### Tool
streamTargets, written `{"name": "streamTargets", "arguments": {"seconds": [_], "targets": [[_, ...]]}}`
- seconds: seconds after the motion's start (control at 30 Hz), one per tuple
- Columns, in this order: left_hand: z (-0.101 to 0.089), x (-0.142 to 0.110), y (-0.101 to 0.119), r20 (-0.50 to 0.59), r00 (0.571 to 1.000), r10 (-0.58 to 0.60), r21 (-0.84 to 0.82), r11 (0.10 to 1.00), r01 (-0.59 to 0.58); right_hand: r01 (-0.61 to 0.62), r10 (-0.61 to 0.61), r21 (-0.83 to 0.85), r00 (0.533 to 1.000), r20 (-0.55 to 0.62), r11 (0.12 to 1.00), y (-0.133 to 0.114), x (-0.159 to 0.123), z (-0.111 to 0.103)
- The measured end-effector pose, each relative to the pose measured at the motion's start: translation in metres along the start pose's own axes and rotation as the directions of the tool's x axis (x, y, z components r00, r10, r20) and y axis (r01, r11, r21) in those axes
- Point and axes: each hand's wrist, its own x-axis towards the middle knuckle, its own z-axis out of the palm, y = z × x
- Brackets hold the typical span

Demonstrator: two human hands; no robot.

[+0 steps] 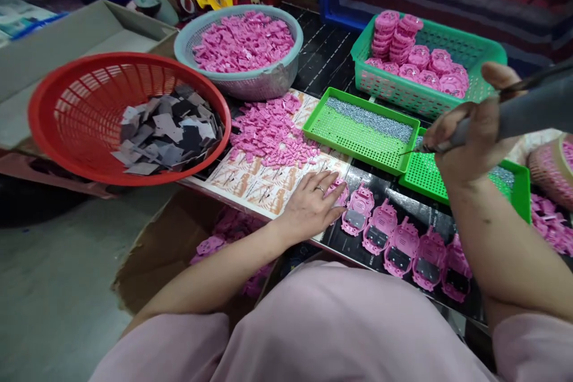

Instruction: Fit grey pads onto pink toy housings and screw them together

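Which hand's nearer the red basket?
Left. The left hand is to the right of the red basket, fingers on a pink shell; the right hand is much farther right, holding a gray tool.

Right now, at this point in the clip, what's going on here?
A person at a bench has their left hand resting on a pink casing at the left end of a row. The right hand grips a grey tool, its thin tip showing against a green tray of small metal pieces; whether it touches is unclear. The other visible casings in the row each carry a dark or grey plate.
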Motion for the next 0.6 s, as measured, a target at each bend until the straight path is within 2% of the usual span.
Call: {"name": "streamTargets", "arguments": {"seconds": [0.1,0.17,0.37,0.6], "targets": [[0.004,0.0,-0.001,0.012,1.0,0.01,0.032,0.999,-0.01,0.043,-0.046,0.062,0.998,0.047,0.997,0.02,0.0,0.016],[0.005,-0.001,-0.001,0.004,1.0,0.009,0.053,0.999,-0.01,0.015,-0.02,0.064,0.997,0.077,0.998,0.029,0.0,0.021],[0.004,-0.004,-0.002,-0.017,1.0,0.022,0.041,0.999,-0.021,0.001,-0.011,0.089,0.993,0.114,0.996,0.042,-0.003,0.029],[0.005,-0.004,-0.002,-0.005,1.0,0.025,0.015,1.0,-0.025,-0.005,0.011,-0.053,0.993,0.117,0.999,0.048,-0.007,0.034]]}}
